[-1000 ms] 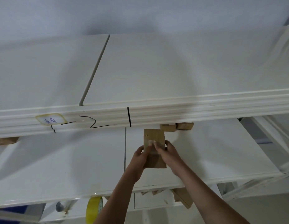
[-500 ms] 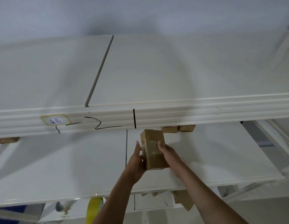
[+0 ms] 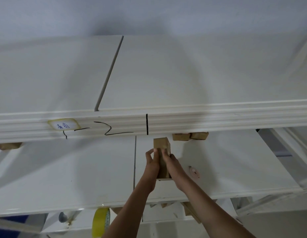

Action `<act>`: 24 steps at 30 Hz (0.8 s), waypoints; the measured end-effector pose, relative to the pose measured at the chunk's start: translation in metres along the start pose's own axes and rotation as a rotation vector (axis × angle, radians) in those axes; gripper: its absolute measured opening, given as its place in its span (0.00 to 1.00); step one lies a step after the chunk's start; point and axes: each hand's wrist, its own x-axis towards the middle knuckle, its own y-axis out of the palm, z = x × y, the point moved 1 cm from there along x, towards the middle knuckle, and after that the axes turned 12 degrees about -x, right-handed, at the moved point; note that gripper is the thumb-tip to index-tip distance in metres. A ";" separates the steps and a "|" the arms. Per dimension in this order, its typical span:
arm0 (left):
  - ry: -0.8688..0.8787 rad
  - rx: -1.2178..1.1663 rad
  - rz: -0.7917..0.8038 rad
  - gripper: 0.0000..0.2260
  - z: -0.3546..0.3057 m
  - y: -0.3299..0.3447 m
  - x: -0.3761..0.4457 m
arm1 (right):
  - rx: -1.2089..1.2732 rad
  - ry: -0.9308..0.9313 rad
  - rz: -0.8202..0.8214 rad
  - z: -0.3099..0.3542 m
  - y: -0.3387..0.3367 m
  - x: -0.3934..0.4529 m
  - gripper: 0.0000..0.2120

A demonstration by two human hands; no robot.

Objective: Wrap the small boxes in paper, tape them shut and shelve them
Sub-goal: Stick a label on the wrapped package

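**Brown parcel held upright on the middle shelf**

Brown paper covers the one wrapped box [image 3: 161,152] we hold between both hands over the middle shelf [image 3: 80,177], just right of the seam between its two white panels; it stands on end, and we cannot tell whether its base touches the board. Our left hand [image 3: 152,166] lies along its left face with thumb and fingers curled round the upper edge; our right hand [image 3: 173,167] grips the right face, fingertips pressed on the front.

We count three more wrapped boxes on this same shelf; two [image 3: 181,136] sit side by side, touching, just beyond and to the right of the held one, half hidden under the upper shelf's front rail [image 3: 218,115]; one [image 3: 8,146] sits far to the left, also partly under that rail. A small round disc [image 3: 194,172] lies on the shelf near our right wrist.

The rail carries one yellow-edged label [image 3: 63,126] and black marker strokes; the upper shelf [image 3: 183,74] shows two bare panels.

Below the middle shelf we see one roll of yellow tape [image 3: 100,220] and some brown paper pieces [image 3: 188,210], partly hidden.
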 end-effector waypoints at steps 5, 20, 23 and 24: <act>0.120 0.061 -0.025 0.17 -0.005 0.009 -0.003 | -0.050 -0.073 -0.106 0.002 0.000 0.001 0.37; 0.015 0.093 -0.008 0.27 -0.001 -0.004 -0.001 | -0.015 -0.070 -0.136 0.000 -0.011 0.000 0.37; -0.032 -0.016 -0.030 0.19 -0.007 -0.011 -0.006 | -0.109 -0.103 -0.112 0.004 -0.013 0.001 0.36; -0.056 -0.058 -0.034 0.19 -0.008 -0.014 -0.008 | -0.175 -0.095 -0.110 0.005 -0.013 0.003 0.37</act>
